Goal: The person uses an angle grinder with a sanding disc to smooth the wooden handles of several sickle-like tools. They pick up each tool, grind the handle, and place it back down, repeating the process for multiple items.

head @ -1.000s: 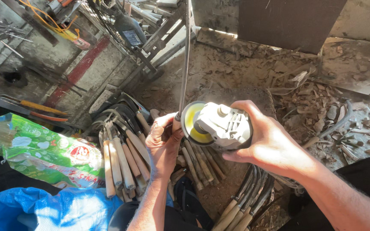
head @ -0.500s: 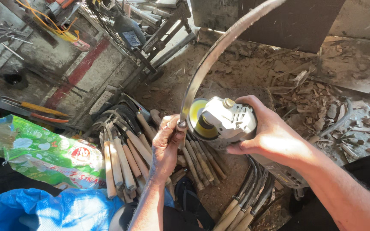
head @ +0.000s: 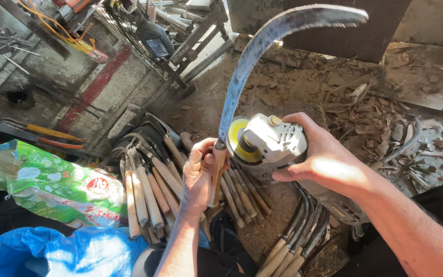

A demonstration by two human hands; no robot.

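My left hand grips the wooden handle of a sickle, whose curved grey blade rises upright and arcs to the upper right. My right hand holds a grey angle grinder with a yellow disc. The disc sits right beside the lower part of the blade, just above the handle.
A pile of sickles with wooden handles lies to the left, and more handles lie below the grinder. A green printed bag and blue sheet are at lower left. Wood shavings cover the ground at right. A metal frame stands behind.
The sickle has turned in my left hand, so its blade shows broad and curved to the right instead of edge-on. The grinder has stayed beside it.
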